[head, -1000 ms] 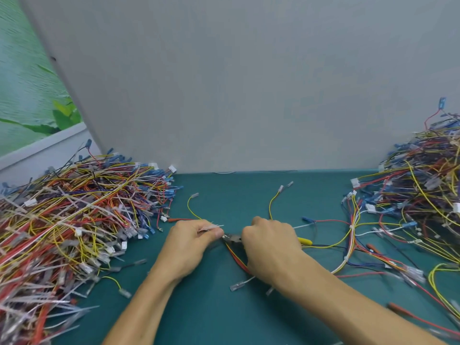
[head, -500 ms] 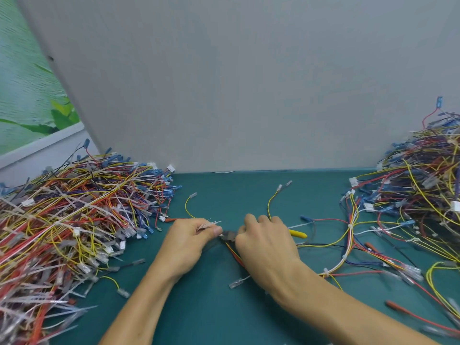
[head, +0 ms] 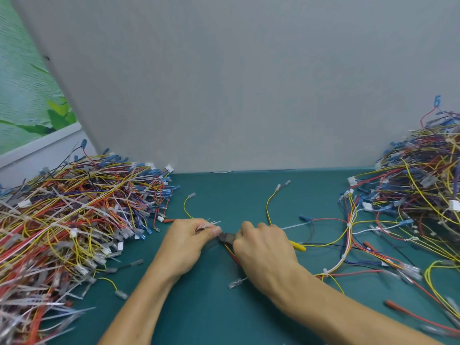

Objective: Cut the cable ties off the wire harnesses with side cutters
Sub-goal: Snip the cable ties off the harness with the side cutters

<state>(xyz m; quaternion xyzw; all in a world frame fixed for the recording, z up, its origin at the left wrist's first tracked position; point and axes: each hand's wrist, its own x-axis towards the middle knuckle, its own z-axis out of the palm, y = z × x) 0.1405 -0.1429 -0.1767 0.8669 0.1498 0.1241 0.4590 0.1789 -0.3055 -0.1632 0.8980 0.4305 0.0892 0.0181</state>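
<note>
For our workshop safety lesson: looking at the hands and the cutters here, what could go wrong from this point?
The side cutters, gripped by the right hand, sit close to the thumb of the left hand: a slip could nip skin. The red and orange wires run just beneath the cutters, so a cut might nick insulation. The cable ties pinched in that hand could scatter.

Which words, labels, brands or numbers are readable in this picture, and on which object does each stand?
No text can be read.
On the side cutters no brand shows; the right hand covers most of the handles.
The white connectors are too small and blurred for any marking.
</note>
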